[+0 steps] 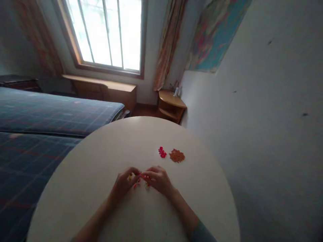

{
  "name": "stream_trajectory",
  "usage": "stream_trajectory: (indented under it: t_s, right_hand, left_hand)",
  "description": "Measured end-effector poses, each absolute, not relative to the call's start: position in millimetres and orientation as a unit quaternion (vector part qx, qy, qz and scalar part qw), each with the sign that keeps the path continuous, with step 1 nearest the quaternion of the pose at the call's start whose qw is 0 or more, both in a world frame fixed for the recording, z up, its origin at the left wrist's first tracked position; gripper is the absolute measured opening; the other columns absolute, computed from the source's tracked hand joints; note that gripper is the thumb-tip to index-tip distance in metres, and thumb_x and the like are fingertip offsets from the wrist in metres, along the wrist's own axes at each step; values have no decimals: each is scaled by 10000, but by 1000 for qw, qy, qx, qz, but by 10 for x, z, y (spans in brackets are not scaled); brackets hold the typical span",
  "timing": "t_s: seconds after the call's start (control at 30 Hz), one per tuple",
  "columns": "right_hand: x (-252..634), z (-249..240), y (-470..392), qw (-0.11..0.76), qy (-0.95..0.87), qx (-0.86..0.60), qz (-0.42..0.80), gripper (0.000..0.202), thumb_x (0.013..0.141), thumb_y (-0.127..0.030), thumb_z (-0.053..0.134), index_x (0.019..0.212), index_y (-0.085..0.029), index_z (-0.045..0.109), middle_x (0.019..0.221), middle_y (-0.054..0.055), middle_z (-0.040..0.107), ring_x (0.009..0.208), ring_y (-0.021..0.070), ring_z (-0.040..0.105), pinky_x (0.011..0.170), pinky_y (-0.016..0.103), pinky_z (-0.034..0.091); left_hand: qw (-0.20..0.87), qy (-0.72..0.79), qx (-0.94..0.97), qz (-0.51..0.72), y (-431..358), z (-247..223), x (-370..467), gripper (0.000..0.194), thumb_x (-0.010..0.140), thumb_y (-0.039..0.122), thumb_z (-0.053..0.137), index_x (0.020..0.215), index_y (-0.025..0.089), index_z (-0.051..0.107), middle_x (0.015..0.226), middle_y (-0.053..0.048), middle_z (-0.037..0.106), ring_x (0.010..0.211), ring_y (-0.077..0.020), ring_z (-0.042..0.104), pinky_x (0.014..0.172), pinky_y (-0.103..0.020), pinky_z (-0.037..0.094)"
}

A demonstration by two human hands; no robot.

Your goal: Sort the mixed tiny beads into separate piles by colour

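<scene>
My left hand (124, 180) and my right hand (160, 180) meet over the white round table (121, 144), fingers closed in a pinch. Between their fingertips shows a small red piece (142, 175), too blurred to tell its kind. Below the fingers lie several tiny red, yellow and white pieces (136, 185), partly hidden by the hands. Beyond my right hand sits a small cluster of bright red pieces (162, 152). Right beside that cluster is a flat heap of small brown pieces (177, 156).
A bed with a blue plaid cover (55, 111) stands at the left, close to the table's edge. Along the right runs a white wall (264, 134). Past the table are a wooden corner shelf (171, 98), a desk (116, 85) and a barred window (108, 33).
</scene>
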State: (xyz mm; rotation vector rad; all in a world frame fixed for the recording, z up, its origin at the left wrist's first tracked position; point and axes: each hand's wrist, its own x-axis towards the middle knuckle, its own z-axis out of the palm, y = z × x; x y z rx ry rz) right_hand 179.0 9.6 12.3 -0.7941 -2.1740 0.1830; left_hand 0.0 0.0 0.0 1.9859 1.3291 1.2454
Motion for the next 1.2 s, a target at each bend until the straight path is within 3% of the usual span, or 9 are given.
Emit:
stream_trajectory:
  t_s: [0.4,0.63,0.77,0.93,1.2]
  right_hand:
    - [1819,97,119,395,-853,-332,70,103,803,-280,548,784,-216,626,721,7,651,658,105,562,645,222,386]
    - [1897,87,177,427,-815,-376,108,113,803,-268,538,788,-207,631,745,27,616,693,114,555,639,224,426]
    - [2046,75,273,473,-765,-421,117,107,794,-254,536,782,-193,624,799,37,572,647,101,533,571,207,446]
    - [2208,57,351,471,-741,-470,94,97,794,-233,529,785,-191,616,804,26,560,567,83,496,573,217,454]
    - [2381,-2,441,447,-705,-549,44,90,769,-202,539,791,-193,626,882,54,534,693,126,534,616,244,471]
  left_hand:
    - [269,472,733,409,-34,89,31,120,731,294,569,684,185,588,608,34,641,555,-102,573,540,-179,445]
    - [174,462,736,463,43,38,-20,135,749,323,565,745,192,597,738,-20,653,716,-158,605,682,-268,476]
    - [132,474,735,466,82,-9,-45,127,770,305,535,731,191,573,737,-25,633,722,-165,594,686,-284,474]
    - [136,480,749,437,93,-53,-41,120,778,303,518,737,198,557,750,-27,619,740,-170,584,701,-293,468]
    - [166,507,753,386,103,-95,-32,90,774,261,494,784,204,564,806,-42,607,779,-180,578,728,-305,467]
